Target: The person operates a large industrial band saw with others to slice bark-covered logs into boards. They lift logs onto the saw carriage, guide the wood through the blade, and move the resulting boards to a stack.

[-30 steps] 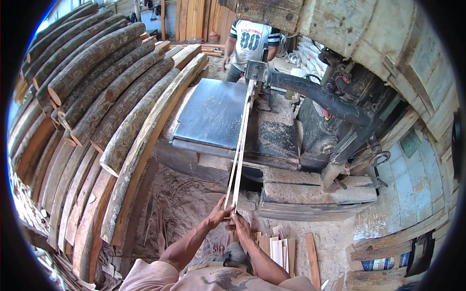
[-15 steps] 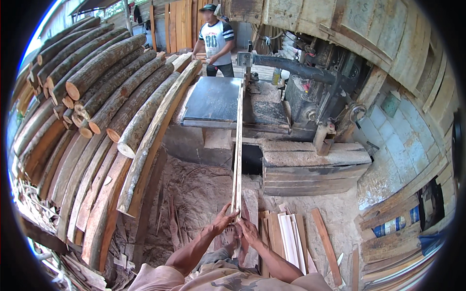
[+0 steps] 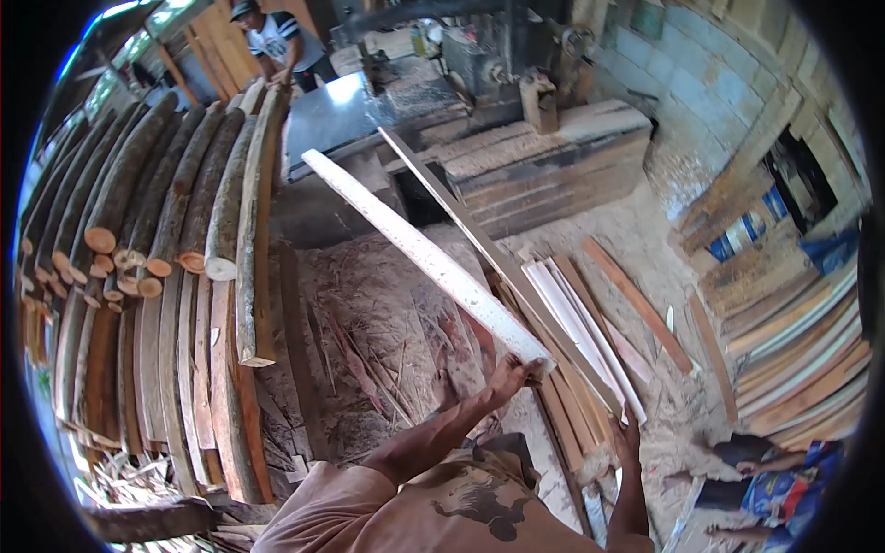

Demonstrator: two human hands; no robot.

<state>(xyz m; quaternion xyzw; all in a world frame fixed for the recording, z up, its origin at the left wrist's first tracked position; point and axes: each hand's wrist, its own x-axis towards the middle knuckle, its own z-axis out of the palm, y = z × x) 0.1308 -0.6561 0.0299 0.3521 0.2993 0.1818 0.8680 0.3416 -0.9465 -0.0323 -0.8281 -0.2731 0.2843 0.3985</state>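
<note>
My left hand is closed on the near end of a long, pale plank, which slants away to the far left. Off to the right, my right hand grips the near end of a second, narrower board. The two strips lie apart, both pointing toward the saw table, the pale one with its broad speckled face up. Beneath the narrow board are several white and brown boards on the ground.
A pile of logs fills the left. The band saw's metal table stands ahead, with a wooden beam box beside it. One person bends beyond the logs; another is at lower right near stacked boards.
The strips, held together over the saw table, are now apart and clear of it. My hands have separated and moved right. The view has turned right, and the far person now bends forward.
</note>
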